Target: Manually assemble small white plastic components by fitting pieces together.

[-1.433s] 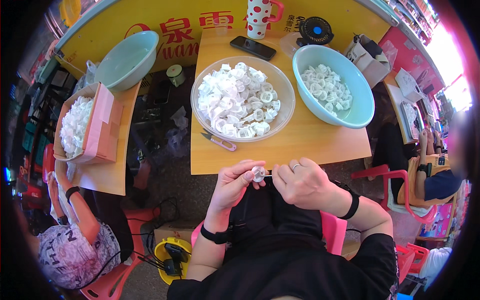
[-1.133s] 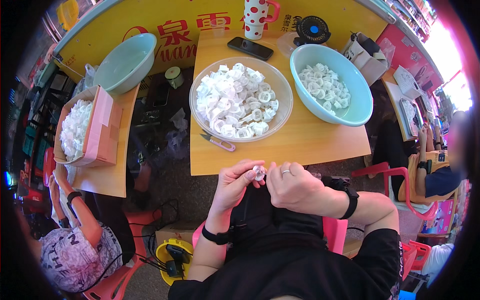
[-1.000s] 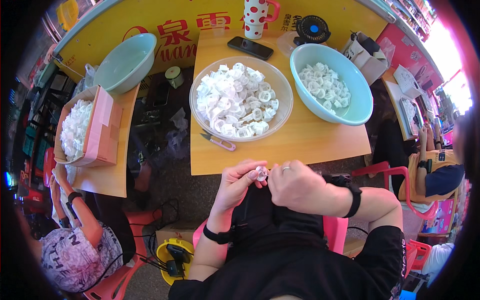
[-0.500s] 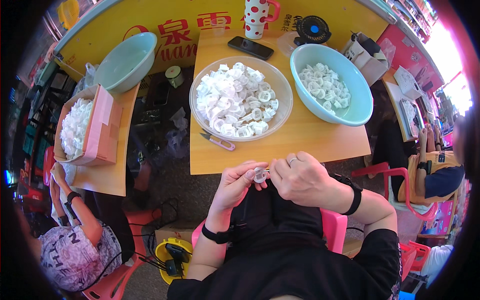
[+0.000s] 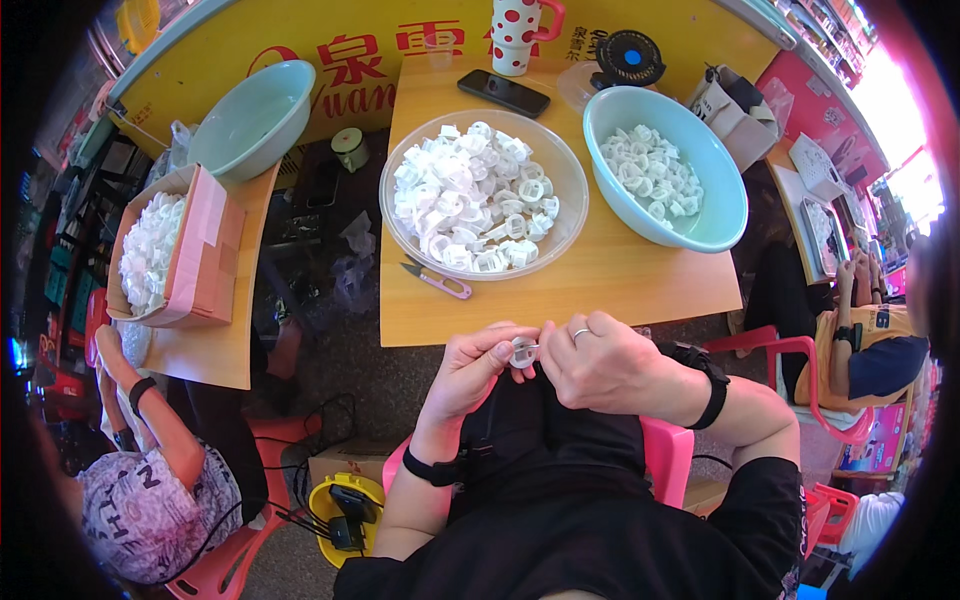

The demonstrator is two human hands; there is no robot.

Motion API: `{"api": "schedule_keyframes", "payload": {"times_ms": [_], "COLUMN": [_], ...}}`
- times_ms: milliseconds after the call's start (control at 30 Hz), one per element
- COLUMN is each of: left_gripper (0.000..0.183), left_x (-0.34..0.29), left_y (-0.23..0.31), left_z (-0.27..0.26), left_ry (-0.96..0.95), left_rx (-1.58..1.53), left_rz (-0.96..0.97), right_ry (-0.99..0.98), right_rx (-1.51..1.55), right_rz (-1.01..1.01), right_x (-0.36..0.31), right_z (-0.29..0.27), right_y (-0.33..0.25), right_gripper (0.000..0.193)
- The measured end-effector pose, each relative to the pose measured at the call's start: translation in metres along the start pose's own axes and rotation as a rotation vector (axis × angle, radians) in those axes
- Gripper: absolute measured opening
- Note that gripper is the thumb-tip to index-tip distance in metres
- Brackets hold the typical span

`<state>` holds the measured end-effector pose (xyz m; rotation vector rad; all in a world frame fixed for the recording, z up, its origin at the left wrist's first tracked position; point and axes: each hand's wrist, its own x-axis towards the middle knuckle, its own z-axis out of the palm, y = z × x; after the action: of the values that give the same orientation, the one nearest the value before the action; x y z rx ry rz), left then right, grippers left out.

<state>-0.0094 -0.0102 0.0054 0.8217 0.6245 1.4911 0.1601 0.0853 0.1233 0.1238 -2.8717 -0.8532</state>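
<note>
My left hand [image 5: 468,372] pinches a small clear plastic piece [image 5: 523,352] between thumb and fingers, just off the table's near edge. My right hand [image 5: 612,368], a ring on one finger, is pinched close beside it. A thin sliver shows between its fingertips and the piece; what it is stays hidden in the grip. Beyond my hands, a wide clear bowl [image 5: 568,172] holds a heap of similar clear and whitish pieces [image 5: 465,195]. To its right, a light blue basin [image 5: 722,205] holds more of them. Small pink-handled thread snips [image 5: 445,283] lie in front of the bowl.
A phone [image 5: 503,93], a dotted tumbler [image 5: 513,40] and a small black fan [image 5: 628,60] stand at the table's back. On the left table are a cardboard box [image 5: 212,260] of pieces and a green basin [image 5: 290,100]. Co-workers sit at left and right.
My right hand has shifted very slightly, its wrist a little lower, while the piece stays pinched in my left hand. The left co-worker's hands have moved slightly nearer the box.
</note>
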Motion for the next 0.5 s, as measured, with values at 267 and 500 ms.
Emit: {"api": "schedule_keyframes", "payload": {"times_ms": [267, 500], "left_gripper": [0.029, 0.029], "left_x": [0.0033, 0.0028], "left_y": [0.0024, 0.0039], "left_z": [0.0044, 0.0016], "left_ry": [-0.009, 0.029], "left_rx": [0.07, 0.05], "left_rz": [0.015, 0.046], "right_ry": [-0.007, 0.054], "right_rx": [-0.231, -0.077], "right_rz": [-0.135, -0.04], "right_x": [0.0043, 0.0054], "right_z": [-0.0062, 0.0028], "right_y": [0.0, 0.0008], "right_gripper": [0.024, 0.027]}}
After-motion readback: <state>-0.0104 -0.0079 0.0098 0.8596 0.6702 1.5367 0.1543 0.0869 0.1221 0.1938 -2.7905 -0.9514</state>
